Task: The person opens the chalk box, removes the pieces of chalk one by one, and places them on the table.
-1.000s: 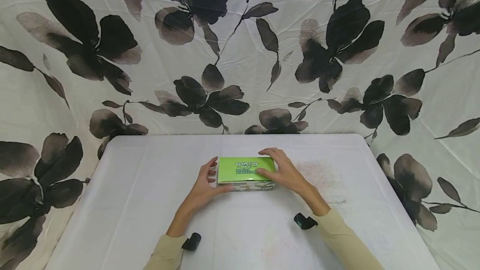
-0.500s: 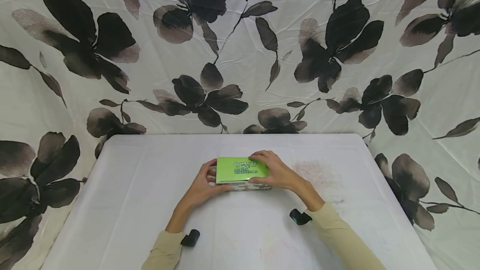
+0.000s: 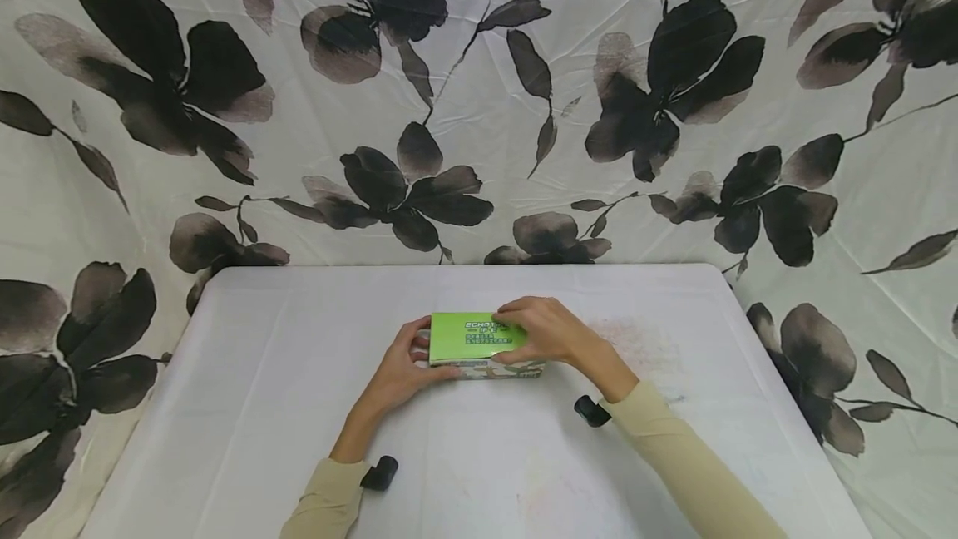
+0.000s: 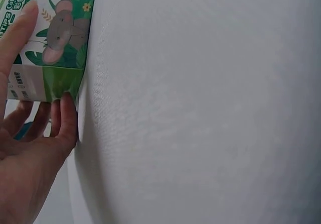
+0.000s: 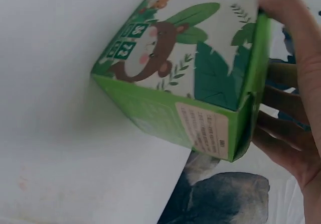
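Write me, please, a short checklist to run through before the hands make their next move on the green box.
1. Green box resting on the white table, lettered face up: ok.
2. Left hand at the left end, thumb on the near printed side and fingers against the end: ok.
3. Right hand over the right end of the top, thumb at the near edge: ok.
4. Black wrist devices apart from the box: ok.
5. Top fully closed or loosened: cannot tell, as the right hand covers part of it.
6. Contents: cannot tell, as no view shows inside.
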The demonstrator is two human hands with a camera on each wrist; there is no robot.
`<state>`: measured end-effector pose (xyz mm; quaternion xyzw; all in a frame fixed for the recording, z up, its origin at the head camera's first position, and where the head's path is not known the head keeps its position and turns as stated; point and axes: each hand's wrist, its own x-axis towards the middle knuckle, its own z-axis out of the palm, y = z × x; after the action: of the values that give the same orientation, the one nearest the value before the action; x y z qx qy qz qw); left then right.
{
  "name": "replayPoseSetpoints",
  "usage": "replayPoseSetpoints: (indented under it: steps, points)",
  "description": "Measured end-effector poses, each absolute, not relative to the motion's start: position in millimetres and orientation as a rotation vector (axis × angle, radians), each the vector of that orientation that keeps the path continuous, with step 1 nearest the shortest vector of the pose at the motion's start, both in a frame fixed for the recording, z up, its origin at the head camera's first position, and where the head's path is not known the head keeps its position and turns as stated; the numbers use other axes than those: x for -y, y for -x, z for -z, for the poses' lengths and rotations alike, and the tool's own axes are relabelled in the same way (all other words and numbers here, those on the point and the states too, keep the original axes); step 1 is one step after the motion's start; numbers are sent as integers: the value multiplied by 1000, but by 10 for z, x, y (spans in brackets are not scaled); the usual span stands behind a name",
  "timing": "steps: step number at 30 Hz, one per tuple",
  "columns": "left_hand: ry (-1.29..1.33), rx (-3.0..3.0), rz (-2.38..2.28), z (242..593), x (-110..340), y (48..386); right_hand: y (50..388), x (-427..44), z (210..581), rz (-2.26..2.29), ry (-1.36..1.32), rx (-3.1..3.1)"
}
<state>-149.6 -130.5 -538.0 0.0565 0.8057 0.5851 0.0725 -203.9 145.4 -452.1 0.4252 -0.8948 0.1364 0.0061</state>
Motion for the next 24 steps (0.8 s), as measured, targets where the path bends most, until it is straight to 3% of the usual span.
replayPoseSetpoints:
  steps: [6,14,24]
  points:
    - [-188,-2423,-1776,5417,1301,1516,2108,-1440,4483,-414,-1418,2773]
    - [-163,-2414,-1781,5388,1298,1499,2240,-1481,4390,-763,-1425,2878]
    - [-156,-2396,-1790,5393,1294,1502,2229,-1645,4500,-1113,-1210,2959]
